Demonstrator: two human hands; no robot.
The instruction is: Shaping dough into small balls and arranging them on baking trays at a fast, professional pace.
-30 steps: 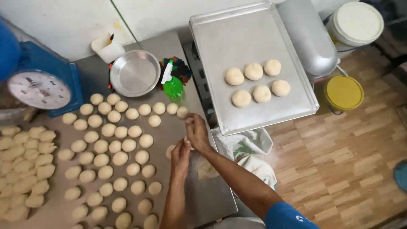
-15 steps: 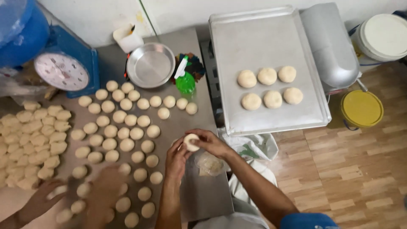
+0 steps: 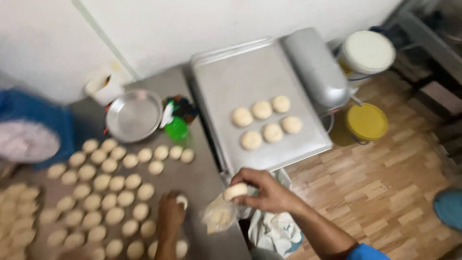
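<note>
Rows of pale round dough pieces [image 3: 108, 185] cover the grey metal desk [image 3: 202, 178]. The left hand [image 3: 172, 212] rests on the desk, fingers curled over one small dough piece [image 3: 182, 200]. The right hand [image 3: 264, 190] pinches a flattened pale dough ball [image 3: 235, 191] just below the near edge of the flat metal baking tray [image 3: 231, 86], which carries six dough rounds [image 3: 267, 121].

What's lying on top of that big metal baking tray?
Six round dough pieces sit in two rows of three on the baking tray. Its near edge is partly hidden behind the right hand, which holds another dough piece.
</note>
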